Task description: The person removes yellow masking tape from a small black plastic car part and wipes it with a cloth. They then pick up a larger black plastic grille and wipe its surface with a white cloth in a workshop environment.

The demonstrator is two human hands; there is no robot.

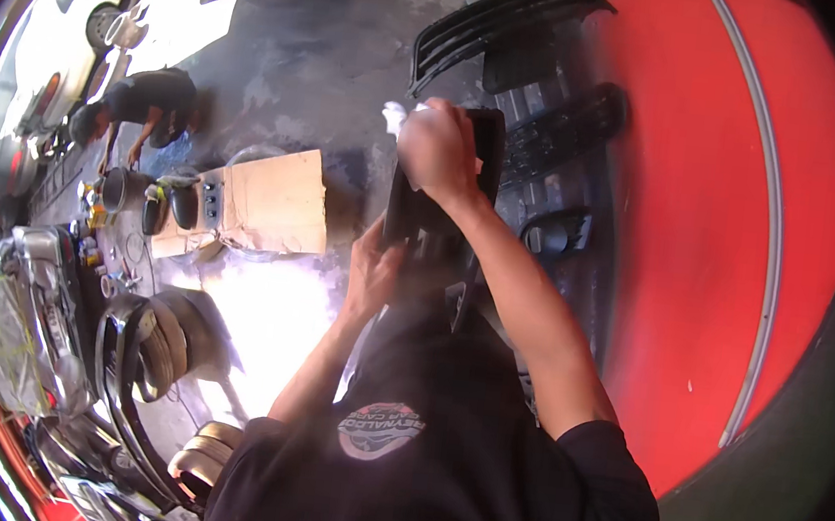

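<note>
A long black panel (488,157), perhaps a car trim part, is held up in front of my body. My left hand (374,264) grips its lower left edge, fingers partly hidden behind it. Over the panel's upper end is my right hand (436,154), closed and smeared by motion. A crumpled white cloth or paper wipe (394,118) sticks out from its left side. How firmly the wipe touches the panel I cannot tell.
Black slatted car parts (506,23) and a dark grille piece (556,234) lie on the floor beyond and right. A red surface (691,237) rises at the right. Cardboard (272,201) with small dark parts lies left. Another person (151,104) bends down farther off; wheels (158,341) stand near left.
</note>
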